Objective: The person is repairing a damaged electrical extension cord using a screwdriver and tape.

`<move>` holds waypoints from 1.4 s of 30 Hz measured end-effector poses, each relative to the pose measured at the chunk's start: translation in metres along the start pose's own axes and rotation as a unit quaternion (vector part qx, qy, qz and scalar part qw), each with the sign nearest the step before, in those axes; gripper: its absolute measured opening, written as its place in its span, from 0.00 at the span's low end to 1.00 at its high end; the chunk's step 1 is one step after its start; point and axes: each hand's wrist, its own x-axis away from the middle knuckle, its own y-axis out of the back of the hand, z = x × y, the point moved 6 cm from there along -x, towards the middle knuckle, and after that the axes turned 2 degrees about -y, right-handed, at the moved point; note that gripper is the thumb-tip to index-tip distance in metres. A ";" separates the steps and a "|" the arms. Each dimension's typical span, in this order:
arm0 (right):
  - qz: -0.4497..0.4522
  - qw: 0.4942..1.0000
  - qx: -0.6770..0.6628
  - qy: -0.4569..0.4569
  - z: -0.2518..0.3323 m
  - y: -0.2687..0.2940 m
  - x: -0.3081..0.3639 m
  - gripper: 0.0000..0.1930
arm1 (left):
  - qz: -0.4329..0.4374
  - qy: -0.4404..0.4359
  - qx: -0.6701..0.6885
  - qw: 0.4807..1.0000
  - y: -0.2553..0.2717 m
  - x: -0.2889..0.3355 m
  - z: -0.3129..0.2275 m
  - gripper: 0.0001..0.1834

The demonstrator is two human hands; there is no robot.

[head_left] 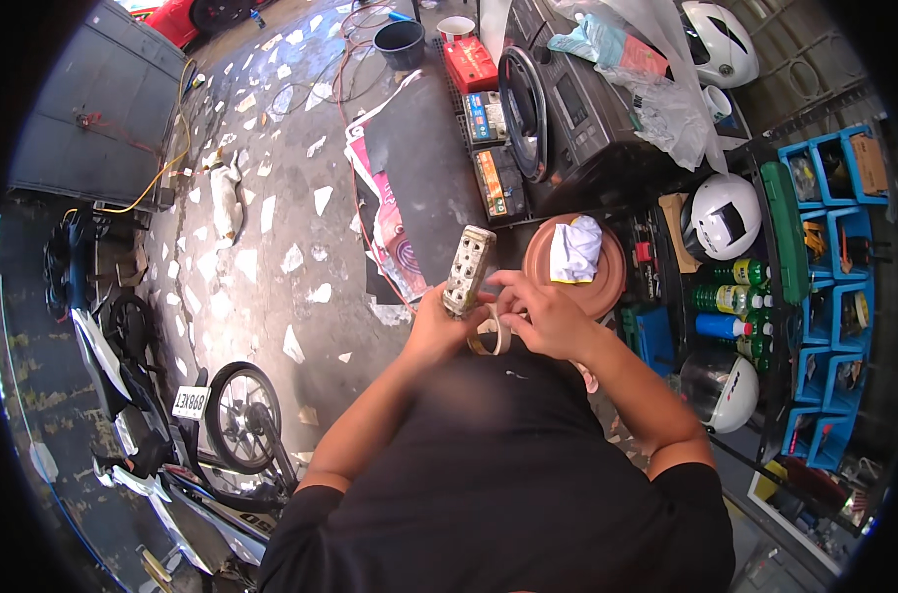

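My left hand [436, 326] is closed around the lower end of a grimy white power strip [472, 262], which is tilted with its rows of sockets facing up. Just right of it, my right hand [550, 318] has bent fingers drawn together close to the strip's lower end. Under those fingers hangs a pale cream loop [503, 341], either cord or a tape roll; I cannot tell which. Whatever the right fingertips pinch is too small to make out. Both hands are in front of my black shirt.
A brown round lid [607, 275] with a white cloth [575, 249] lies to the right. Boxed batteries [498, 183] stand beside a dark appliance [587, 99]. Helmets [723, 215], bottles [731, 298] and blue bins [832, 366] fill the right. A cat [225, 203] lies left, beyond a motorcycle [242, 420].
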 end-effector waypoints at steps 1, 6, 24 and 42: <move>0.000 1.000 0.000 0.000 0.000 0.003 -0.004 0.26 | 0.000 0.000 0.000 1.000 0.001 0.000 0.000 0.15; 0.068 0.991 0.106 0.035 0.001 -0.009 -0.011 0.21 | 0.012 0.002 -0.065 0.998 0.006 -0.002 0.001 0.16; -0.051 0.937 -0.285 -0.193 -0.041 -0.037 0.027 0.30 | 0.030 0.084 0.079 0.993 0.010 -0.008 0.028 0.16; -0.147 0.986 -0.042 -0.071 -0.015 -0.018 0.020 0.08 | 0.063 0.126 0.161 0.977 0.005 -0.012 0.039 0.14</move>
